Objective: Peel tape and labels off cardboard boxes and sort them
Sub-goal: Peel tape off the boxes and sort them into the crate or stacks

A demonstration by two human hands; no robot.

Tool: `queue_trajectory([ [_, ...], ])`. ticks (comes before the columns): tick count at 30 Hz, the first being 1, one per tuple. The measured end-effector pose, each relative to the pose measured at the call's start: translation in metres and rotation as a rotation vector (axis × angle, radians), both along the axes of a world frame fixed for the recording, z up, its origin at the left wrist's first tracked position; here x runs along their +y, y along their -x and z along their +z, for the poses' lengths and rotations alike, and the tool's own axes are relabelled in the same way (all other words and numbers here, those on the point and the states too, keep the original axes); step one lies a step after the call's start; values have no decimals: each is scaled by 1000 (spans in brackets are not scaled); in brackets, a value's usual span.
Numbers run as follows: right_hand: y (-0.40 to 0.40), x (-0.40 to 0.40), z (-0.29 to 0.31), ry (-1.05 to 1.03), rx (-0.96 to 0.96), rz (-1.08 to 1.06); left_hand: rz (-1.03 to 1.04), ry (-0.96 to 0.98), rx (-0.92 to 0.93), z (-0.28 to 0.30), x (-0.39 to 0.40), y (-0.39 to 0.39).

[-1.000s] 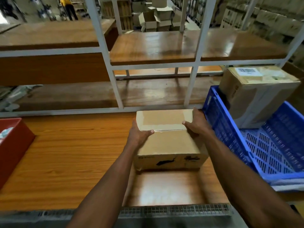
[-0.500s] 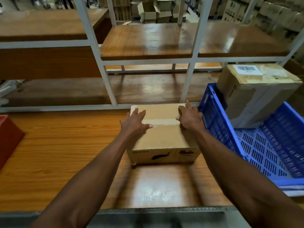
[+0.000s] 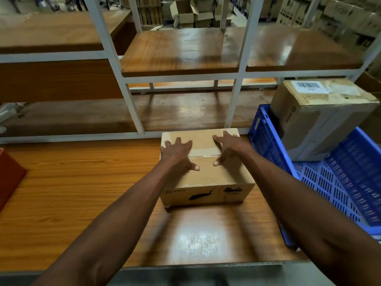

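A small brown cardboard box (image 3: 208, 178) with black print on its front sits on the wooden table (image 3: 72, 193), against the white shelf frame. A strip of clear tape runs across its top seam. My left hand (image 3: 178, 152) lies flat on the left part of the lid, fingers spread. My right hand (image 3: 228, 147) lies flat on the right part, fingers spread toward the far edge. A larger cardboard box (image 3: 321, 118) with a barcode label on top stands in the blue crate (image 3: 334, 182).
The blue plastic crate sits tilted at the right, close to the small box. A red bin (image 3: 10, 176) shows at the left edge. White shelving (image 3: 132, 104) with wooden boards rises behind the table. More cartons stand far back.
Both hands left the box's sides and now lie flat on its top. The box has been pushed back toward the shelf frame.
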State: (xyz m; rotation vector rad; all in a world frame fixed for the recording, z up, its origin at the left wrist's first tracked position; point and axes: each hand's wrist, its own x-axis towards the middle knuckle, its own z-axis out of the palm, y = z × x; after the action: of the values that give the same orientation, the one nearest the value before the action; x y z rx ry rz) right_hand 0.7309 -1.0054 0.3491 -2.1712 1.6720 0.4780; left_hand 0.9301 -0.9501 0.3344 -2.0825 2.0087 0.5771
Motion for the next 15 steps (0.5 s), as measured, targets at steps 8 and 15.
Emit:
queue_trajectory([
  [8, -23, 10, 3, 43, 84, 38, 16, 31, 13, 3, 1, -2],
  [15, -11, 16, 6, 53, 35, 46, -7, -113, -8, 5, 4, 16],
])
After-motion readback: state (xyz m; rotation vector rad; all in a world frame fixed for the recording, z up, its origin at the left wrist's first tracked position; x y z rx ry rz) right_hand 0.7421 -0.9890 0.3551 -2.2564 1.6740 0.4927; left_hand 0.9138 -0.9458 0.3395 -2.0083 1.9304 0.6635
